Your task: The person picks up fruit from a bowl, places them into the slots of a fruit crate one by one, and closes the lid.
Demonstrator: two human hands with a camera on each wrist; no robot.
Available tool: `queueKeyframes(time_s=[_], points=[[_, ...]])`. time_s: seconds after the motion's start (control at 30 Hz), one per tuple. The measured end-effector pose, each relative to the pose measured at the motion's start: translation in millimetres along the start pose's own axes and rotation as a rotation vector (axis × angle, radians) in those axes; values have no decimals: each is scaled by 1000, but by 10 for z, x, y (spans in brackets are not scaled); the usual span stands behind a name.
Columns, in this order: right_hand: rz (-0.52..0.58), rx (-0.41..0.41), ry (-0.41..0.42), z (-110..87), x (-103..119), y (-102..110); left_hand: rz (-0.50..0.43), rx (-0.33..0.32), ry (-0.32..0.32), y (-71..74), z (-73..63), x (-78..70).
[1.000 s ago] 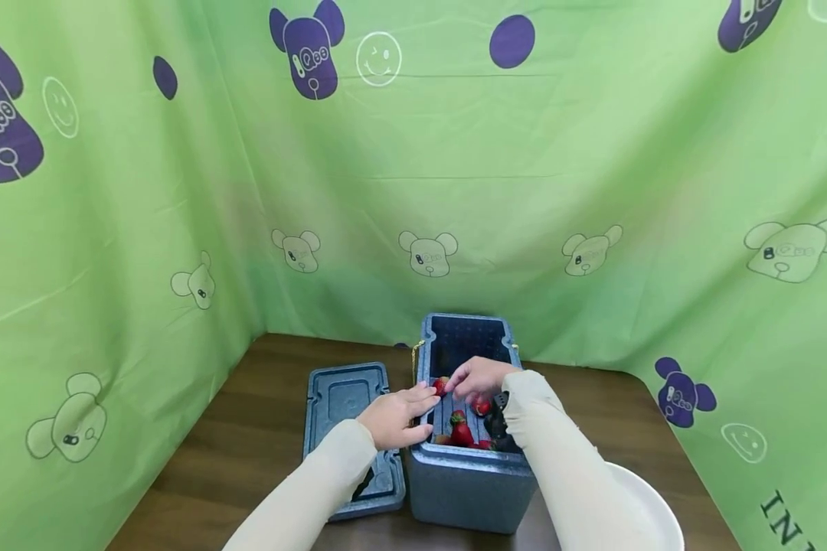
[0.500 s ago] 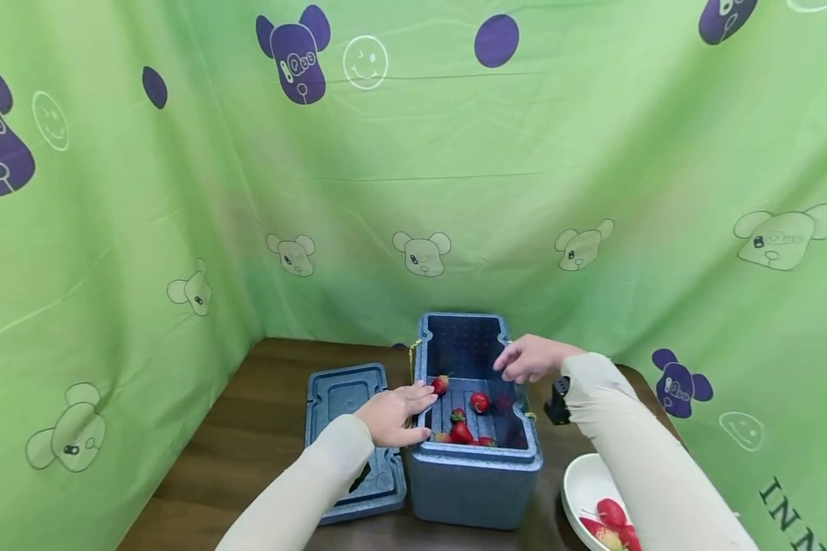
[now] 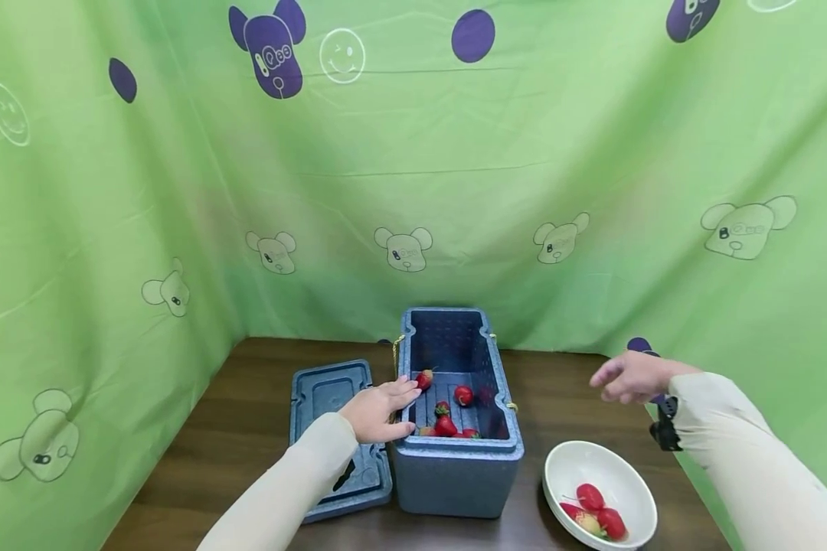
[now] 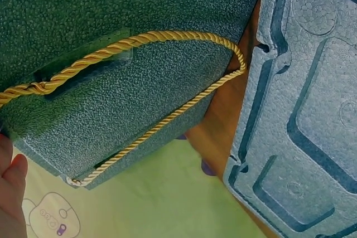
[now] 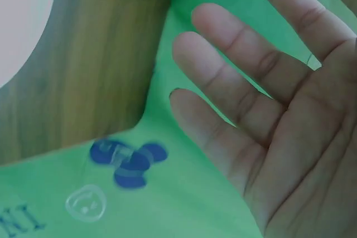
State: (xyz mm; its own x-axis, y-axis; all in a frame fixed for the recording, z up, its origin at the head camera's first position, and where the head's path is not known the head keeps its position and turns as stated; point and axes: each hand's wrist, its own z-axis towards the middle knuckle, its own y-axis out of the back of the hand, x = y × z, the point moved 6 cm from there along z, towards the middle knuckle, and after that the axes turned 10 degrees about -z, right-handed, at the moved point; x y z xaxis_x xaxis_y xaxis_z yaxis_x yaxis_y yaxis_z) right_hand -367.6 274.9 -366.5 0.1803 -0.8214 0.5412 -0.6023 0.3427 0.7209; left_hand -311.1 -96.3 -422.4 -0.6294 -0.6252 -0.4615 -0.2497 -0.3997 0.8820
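Observation:
My left hand rests on the left rim of a blue-grey foam box, its fingers stretched out beside a strawberry. Inside the box lie several strawberries near the front, plus a round red fruit in the middle. My right hand hangs in the air at the right, behind a white bowl with several red fruits in it. In the right wrist view its fingers are loosely spread, and the palm holds nothing.
Left of the box lies its foam lid. A twisted yellow cord hangs on the box's side in the left wrist view. A green printed cloth encloses the brown table at the back and sides.
My right hand has come up out of the box and moved right, past the bowl, which now shows fully. The left hand stays on the rim.

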Motion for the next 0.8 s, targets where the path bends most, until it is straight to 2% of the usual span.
queueKeyframes(time_s=[0.13, 0.23, 0.4, 0.63, 0.8], points=[[-19, -1, -115, -150, -216, -30, -10, 0, 19, -11, -36, 33], [-27, 12, -149, -210, -326, -81, -1, -10, 9, 7, -43, 36], [24, 4, -151, -261, -451, -221, 1, -26, -8, 32, -34, 26], [250, 58, -49, -242, -586, -623, -19, -16, 6, 2, -27, 17], [237, 17, -94, -197, -738, -920, -41, -20, 16, -1, -23, -3]])
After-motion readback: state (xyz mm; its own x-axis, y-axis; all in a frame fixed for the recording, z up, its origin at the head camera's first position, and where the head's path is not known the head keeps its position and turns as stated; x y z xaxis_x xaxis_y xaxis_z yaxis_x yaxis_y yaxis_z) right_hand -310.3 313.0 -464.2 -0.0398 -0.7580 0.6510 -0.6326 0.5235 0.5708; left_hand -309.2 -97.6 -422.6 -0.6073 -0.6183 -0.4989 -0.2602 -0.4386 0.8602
